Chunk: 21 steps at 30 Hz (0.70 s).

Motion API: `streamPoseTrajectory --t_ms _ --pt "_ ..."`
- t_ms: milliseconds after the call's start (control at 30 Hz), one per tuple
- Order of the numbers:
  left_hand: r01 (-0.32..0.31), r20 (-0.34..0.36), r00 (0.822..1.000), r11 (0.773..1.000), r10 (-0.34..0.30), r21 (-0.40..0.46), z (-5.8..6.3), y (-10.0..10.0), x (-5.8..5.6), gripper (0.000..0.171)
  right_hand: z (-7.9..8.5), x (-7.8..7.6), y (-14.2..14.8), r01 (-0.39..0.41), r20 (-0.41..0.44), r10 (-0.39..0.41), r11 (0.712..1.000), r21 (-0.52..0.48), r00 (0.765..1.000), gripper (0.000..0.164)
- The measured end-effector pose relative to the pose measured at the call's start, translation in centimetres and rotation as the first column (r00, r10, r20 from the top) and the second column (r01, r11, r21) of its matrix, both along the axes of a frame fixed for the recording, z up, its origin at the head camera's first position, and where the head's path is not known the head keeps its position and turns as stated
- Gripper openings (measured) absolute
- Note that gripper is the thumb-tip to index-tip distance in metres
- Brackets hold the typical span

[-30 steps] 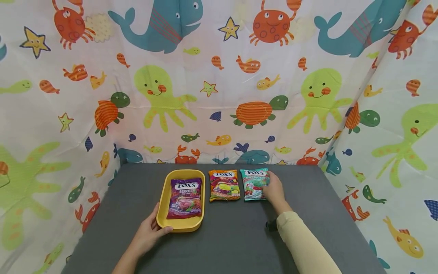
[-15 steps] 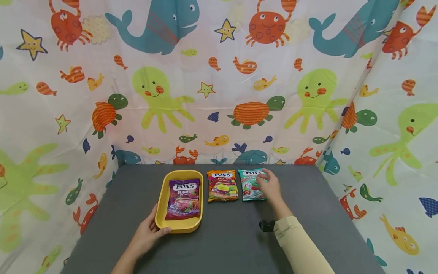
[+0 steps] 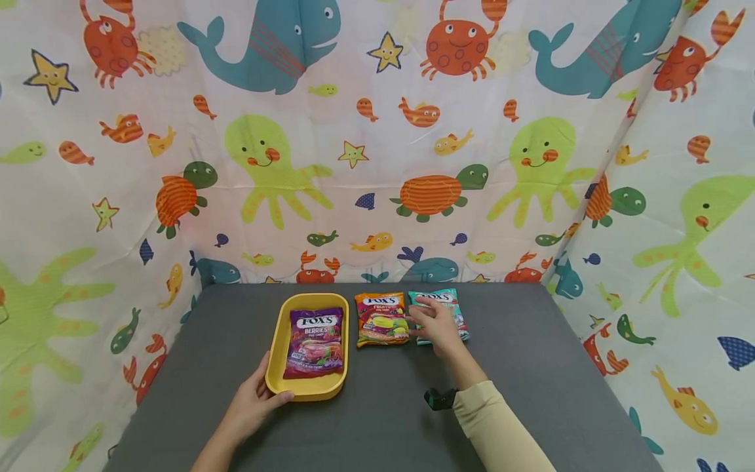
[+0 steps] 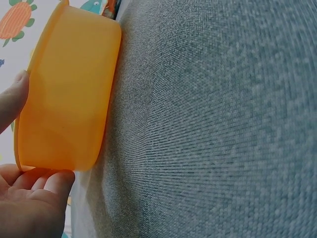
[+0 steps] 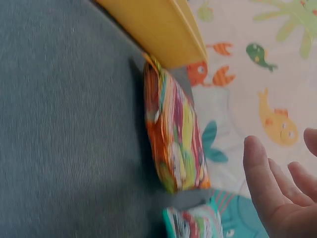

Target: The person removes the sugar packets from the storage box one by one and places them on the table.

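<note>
My left hand (image 3: 250,406) grips the near left corner of a yellow plastic tray (image 3: 318,395), thumb at the front and fingers along the side. In the left wrist view the tray's outer wall (image 4: 69,89) fills the space by the thumb and fingers. A purple bag of Fox's Berries candy (image 3: 314,344) lies inside the tray. Over a teal Fox's mint candy bag (image 3: 460,320), partly hiding it, hovers my right hand (image 3: 439,331), fingers spread and holding nothing. Just left of that hand lies an orange Fox's Fruits candy bag (image 3: 380,319), its side visible in the right wrist view.
Everything stands on a dark grey cloth-covered table (image 3: 377,419). A white curtain (image 3: 354,196) with printed sea animals rises behind the table and along both sides. A black strap piece (image 3: 440,398) sits at my right wrist.
My right hand has lifted off the mint candy bag and moved left toward the Fruits bag, its fingers spreading. The left hand stays on the tray. The view has shifted slightly.
</note>
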<state>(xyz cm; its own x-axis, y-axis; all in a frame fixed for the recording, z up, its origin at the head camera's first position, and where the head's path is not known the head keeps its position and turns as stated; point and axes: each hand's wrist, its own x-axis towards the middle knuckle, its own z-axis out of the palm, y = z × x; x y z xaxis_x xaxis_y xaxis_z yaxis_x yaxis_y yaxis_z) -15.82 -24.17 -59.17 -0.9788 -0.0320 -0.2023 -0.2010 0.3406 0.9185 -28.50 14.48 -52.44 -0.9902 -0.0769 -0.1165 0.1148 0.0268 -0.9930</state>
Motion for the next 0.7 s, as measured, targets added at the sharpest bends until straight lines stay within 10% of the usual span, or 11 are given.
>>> streamPoseTrajectory --t_ms 700 --pt "0.014 -0.038 0.999 1.0 -0.013 0.025 0.2 0.1 0.2 0.105 3.1 2.9 -9.1 -0.316 0.032 0.321 0.943 -0.108 0.947 0.046"
